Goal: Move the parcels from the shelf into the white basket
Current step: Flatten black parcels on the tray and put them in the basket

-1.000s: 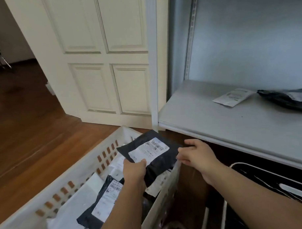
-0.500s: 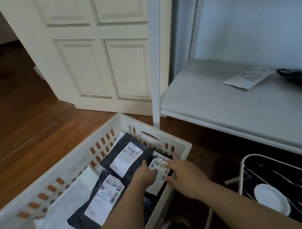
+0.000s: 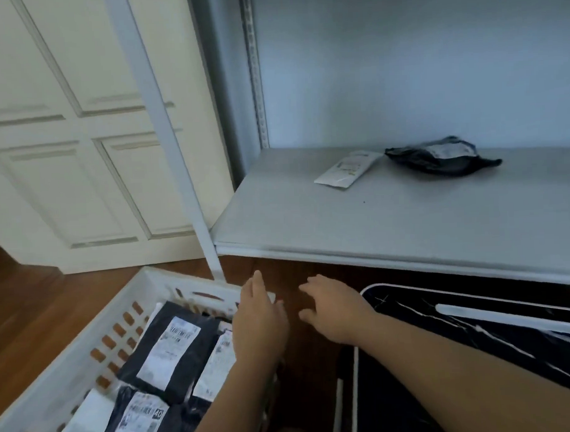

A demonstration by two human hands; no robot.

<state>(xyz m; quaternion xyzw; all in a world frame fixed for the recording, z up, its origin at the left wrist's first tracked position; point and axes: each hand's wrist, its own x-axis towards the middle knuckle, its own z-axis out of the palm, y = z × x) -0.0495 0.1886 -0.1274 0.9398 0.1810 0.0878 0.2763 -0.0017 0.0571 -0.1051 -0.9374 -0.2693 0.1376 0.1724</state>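
Observation:
The white basket [image 3: 87,329] stands on the floor at lower left and holds several parcels; a black one with a white label [image 3: 172,352] lies on top. Two parcels lie on the white shelf [image 3: 374,225]: a flat white parcel [image 3: 346,170] and a crumpled black parcel [image 3: 443,157] to its right. My left hand [image 3: 260,320] hovers over the basket's far right corner, fingers apart, holding nothing. My right hand [image 3: 332,306] is beside it, just right of the basket and below the shelf edge, also empty with spread fingers.
A white panelled door [image 3: 80,142] stands behind the basket, and a white shelf post [image 3: 179,174] rises at the shelf's front left corner. A dark marbled board with a white frame [image 3: 475,338] lies under the shelf at lower right. Brown wooden floor surrounds the basket.
The black labelled parcel left my hands and now lies in the basket. Both hands have lifted out, empty, toward the shelf. The view has swung right, showing both shelf parcels.

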